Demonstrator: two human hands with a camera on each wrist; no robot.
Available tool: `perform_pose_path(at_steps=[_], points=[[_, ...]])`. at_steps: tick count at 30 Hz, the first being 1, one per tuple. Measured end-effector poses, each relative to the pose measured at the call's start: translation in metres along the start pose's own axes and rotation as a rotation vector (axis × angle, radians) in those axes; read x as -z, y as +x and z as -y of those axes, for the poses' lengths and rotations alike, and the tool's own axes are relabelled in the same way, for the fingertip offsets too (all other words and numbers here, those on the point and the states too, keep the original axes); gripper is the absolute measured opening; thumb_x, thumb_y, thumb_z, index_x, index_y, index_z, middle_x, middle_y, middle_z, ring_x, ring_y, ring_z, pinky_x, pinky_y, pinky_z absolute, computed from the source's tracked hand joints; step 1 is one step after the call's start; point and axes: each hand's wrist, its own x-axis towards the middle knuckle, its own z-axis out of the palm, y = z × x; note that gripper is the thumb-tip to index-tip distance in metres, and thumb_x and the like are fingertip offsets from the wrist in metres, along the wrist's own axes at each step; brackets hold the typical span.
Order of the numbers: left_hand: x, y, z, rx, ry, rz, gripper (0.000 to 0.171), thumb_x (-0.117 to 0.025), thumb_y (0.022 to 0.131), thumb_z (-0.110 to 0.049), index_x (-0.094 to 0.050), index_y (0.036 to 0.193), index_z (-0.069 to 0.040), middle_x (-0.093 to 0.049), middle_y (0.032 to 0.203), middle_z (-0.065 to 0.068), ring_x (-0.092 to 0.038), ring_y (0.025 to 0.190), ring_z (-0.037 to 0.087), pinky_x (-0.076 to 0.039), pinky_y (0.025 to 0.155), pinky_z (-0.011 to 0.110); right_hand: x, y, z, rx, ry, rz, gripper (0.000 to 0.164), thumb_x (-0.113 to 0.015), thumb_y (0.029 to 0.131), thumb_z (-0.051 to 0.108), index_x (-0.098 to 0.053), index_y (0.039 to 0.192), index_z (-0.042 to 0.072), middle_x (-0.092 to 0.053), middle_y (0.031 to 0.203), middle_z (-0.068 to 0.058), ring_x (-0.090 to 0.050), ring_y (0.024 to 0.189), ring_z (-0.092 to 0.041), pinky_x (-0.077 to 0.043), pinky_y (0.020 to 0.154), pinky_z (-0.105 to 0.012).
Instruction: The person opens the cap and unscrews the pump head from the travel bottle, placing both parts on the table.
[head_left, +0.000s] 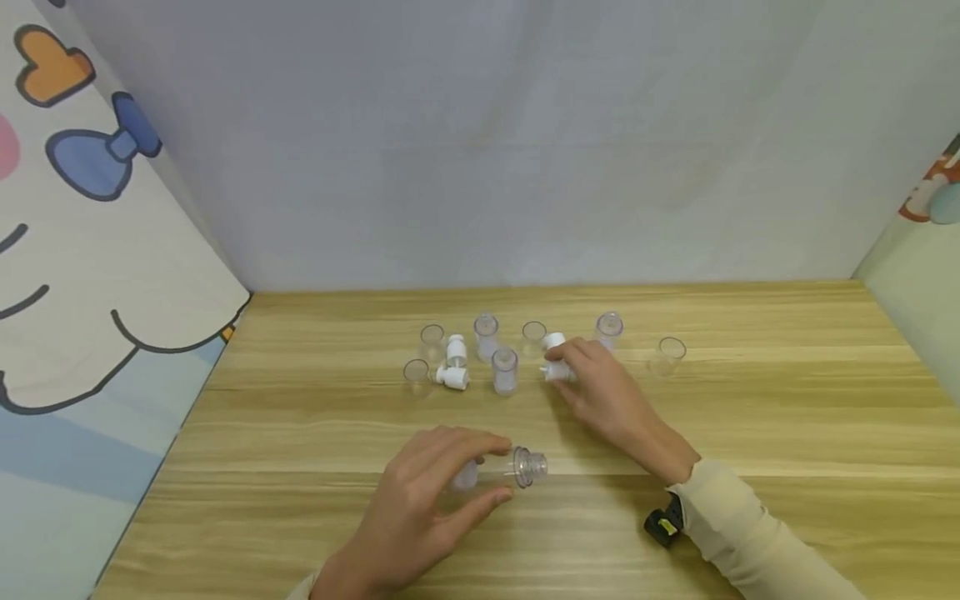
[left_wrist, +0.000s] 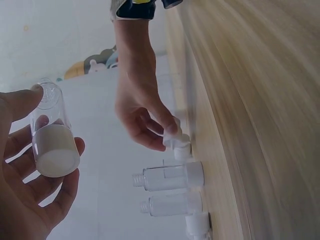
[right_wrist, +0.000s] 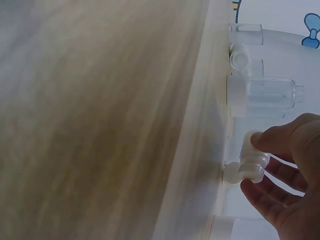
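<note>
My left hand point(head_left: 420, 508) holds a clear plastic bottle point(head_left: 528, 467) on its side above the table, neck to the right in the head view. In the left wrist view, the bottle's white base point(left_wrist: 57, 152) shows between thumb and fingers. Farther back, my right hand point(head_left: 603, 392) pinches a white pump head point(head_left: 557, 372) between thumb and fingers. The right wrist view shows this pump head point(right_wrist: 252, 157) tilted, close above or against another white pump head point(right_wrist: 231, 173); whether they touch I cannot tell.
Several clear bottles, such as one point(head_left: 506, 372) in the middle, stand upright on the wooden table point(head_left: 300, 467). Clear caps, one point(head_left: 667, 358) at the right, stand among them. Two white pump heads point(head_left: 453, 377) lie left of the bottles. A pale cloth wall point(head_left: 525, 167) rises behind.
</note>
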Motion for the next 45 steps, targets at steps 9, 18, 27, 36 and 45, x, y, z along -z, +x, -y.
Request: perform_pose_path(at_steps=[9,18,27,36,45], points=[[0.000,0.001,0.001,-0.002,0.009,-0.003,0.035,-0.078,0.096,-0.029,-0.069,0.127,-0.016,-0.075,0.120,-0.006,-0.070,0.105,0.008,-0.051,0.097,0.022,-0.005,0.002,-0.004,0.029,-0.048,0.013,0.030,-0.079,0.090,0.005,-0.070,0.118,0.003,-0.073,0.124,-0.014,-0.063,0.116,-0.035,-0.056,0.103,-0.049],[0.000,0.001,0.001,0.005,0.005,0.005,0.035,-0.078,0.096,-0.029,-0.069,0.127,-0.016,-0.074,0.120,-0.006,-0.070,0.105,0.008,-0.052,0.096,0.021,-0.006,0.002,-0.005,0.042,-0.050,0.011,0.028,-0.079,0.090,0.004,-0.072,0.117,0.004,-0.074,0.124,-0.013,-0.064,0.113,-0.032,-0.057,0.100,-0.047],[-0.001,-0.001,0.002,0.018,0.014,0.008,0.035,-0.078,0.095,-0.029,-0.069,0.127,-0.016,-0.074,0.120,-0.005,-0.070,0.106,0.009,-0.053,0.097,0.022,-0.007,0.003,-0.005,0.043,-0.068,-0.006,0.030,-0.080,0.089,0.004,-0.072,0.117,0.004,-0.073,0.121,-0.012,-0.063,0.106,-0.031,-0.058,0.093,-0.046],[-0.002,0.000,0.004,0.016,0.015,-0.003,0.036,-0.078,0.095,-0.029,-0.069,0.128,-0.016,-0.074,0.121,-0.006,-0.068,0.101,0.007,-0.051,0.096,0.021,-0.001,0.001,-0.001,0.042,-0.069,-0.013,0.028,-0.079,0.090,0.003,-0.072,0.117,0.004,-0.073,0.119,-0.012,-0.063,0.104,-0.030,-0.058,0.092,-0.045],[-0.004,0.002,0.006,0.003,0.026,-0.019,0.037,-0.079,0.094,-0.030,-0.070,0.127,-0.015,-0.075,0.119,-0.006,-0.067,0.099,0.006,-0.053,0.096,0.025,0.014,-0.020,0.007,0.010,0.005,-0.025,0.026,-0.075,0.089,-0.002,-0.073,0.114,0.007,-0.073,0.116,-0.009,-0.066,0.110,-0.032,-0.057,0.097,-0.049]])
